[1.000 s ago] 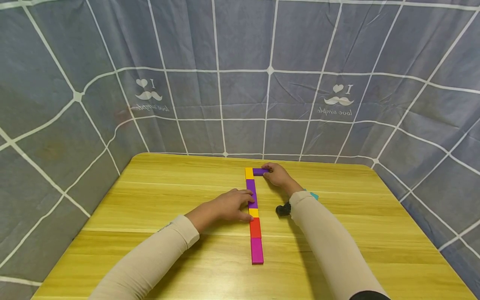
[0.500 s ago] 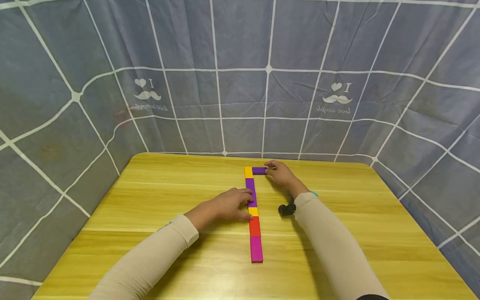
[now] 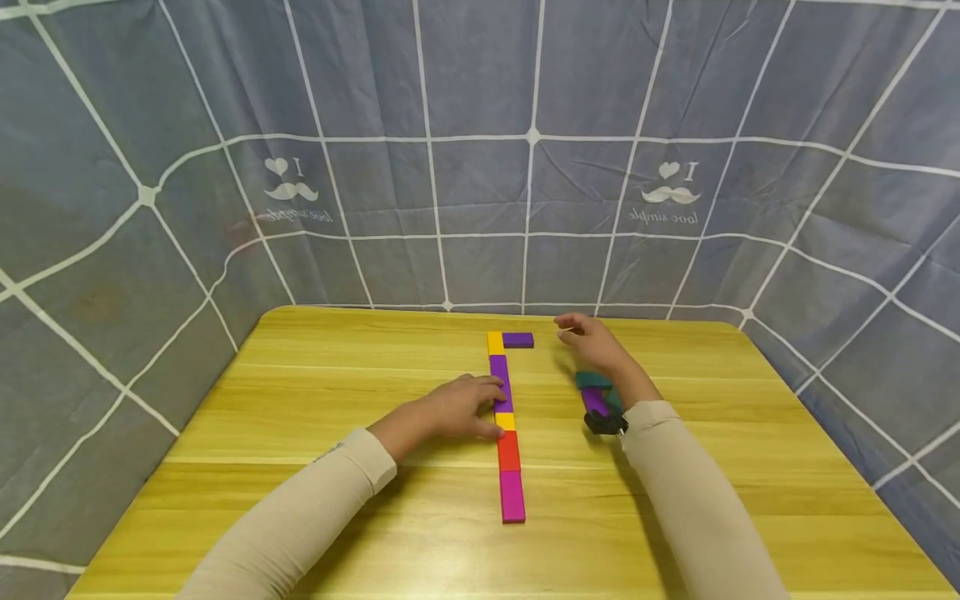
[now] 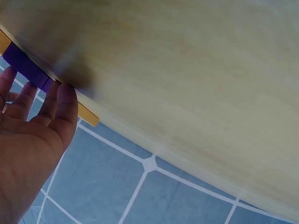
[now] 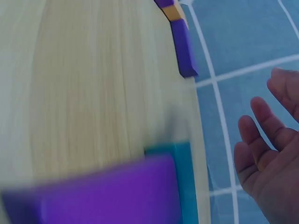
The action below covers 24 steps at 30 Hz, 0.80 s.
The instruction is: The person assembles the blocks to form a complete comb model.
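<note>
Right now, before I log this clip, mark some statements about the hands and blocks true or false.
1. The right hand holds no block. True.
2. The left hand is far from every block. False: it touches the lengthwise purple block.
3. The red block lies between the nearer yellow block and the magenta block. True.
4. The magenta block lies beyond the red block. False: it is on the near side.
5. The crosswise purple block lies right of the farther yellow block. True.

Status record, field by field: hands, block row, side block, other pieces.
left hand: touches the row's purple section
right hand: holds nothing
row, far to near: far yellow block, purple section, near yellow block, red block, magenta block
side block: short purple block, right of far yellow block
other pieces: purple piece, teal piece, partly hidden
</note>
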Motion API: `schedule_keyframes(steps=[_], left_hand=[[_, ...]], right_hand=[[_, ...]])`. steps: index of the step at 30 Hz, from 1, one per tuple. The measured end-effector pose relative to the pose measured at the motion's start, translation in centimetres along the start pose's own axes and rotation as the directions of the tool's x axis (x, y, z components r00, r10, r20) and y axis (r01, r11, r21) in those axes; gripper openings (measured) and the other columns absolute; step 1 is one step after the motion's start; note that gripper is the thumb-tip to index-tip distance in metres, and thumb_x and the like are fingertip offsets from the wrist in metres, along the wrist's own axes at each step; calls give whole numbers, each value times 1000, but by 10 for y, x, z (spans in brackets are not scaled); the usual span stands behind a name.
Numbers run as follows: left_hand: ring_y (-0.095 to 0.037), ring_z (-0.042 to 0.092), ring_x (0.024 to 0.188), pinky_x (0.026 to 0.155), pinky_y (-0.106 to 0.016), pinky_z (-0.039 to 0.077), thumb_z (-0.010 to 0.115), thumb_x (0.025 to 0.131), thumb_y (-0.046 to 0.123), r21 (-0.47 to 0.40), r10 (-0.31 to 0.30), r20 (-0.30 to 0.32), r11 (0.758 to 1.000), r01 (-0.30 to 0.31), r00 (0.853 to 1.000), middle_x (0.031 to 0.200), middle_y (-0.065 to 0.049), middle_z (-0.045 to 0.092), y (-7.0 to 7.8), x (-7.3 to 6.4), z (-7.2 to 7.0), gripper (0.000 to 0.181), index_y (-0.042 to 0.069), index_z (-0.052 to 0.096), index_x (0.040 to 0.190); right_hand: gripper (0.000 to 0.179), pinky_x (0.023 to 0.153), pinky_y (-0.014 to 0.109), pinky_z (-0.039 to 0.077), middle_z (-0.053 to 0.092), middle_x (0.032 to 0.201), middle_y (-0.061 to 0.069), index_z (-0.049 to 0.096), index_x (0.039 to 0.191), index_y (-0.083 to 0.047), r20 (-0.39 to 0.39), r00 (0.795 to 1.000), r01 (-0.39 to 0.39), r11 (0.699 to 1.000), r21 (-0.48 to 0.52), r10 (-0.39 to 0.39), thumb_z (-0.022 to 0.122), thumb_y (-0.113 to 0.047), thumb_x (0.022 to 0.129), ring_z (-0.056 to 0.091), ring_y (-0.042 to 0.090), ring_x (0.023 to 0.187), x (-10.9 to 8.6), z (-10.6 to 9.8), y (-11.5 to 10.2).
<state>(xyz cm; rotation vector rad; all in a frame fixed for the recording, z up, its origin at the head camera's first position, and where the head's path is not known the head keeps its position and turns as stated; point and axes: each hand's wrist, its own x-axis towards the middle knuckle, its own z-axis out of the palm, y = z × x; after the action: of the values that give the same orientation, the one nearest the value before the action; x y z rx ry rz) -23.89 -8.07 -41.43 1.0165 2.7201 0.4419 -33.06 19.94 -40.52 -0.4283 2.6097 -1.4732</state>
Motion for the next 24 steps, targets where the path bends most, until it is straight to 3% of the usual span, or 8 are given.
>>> schedule_keyframes(steps=[8, 24], left_hand=[[-31, 41, 138, 115, -39, 32, 71, 88, 47, -14, -13, -2, 1000, 13, 1000, 153, -5, 43, -1, -1, 0, 59, 14, 60, 136], [-30, 43, 136, 113, -38, 34, 72, 88, 45, -9, 5, -5, 1000, -5, 1000, 152, -6, 44, -3, -1, 1, 59, 12, 60, 135]], right_hand=[[39, 105, 54, 41, 49, 137, 30, 49, 136, 9, 24, 999, 27, 999, -20, -26, 52, -13, 104, 47, 41, 126, -20, -21, 15], [37, 108, 57, 37, 54, 135, 27, 53, 134, 4, 126, 991, -26, 996, -85, 37, 57, -12, 101, 45, 45, 130, -49, -46, 46]])
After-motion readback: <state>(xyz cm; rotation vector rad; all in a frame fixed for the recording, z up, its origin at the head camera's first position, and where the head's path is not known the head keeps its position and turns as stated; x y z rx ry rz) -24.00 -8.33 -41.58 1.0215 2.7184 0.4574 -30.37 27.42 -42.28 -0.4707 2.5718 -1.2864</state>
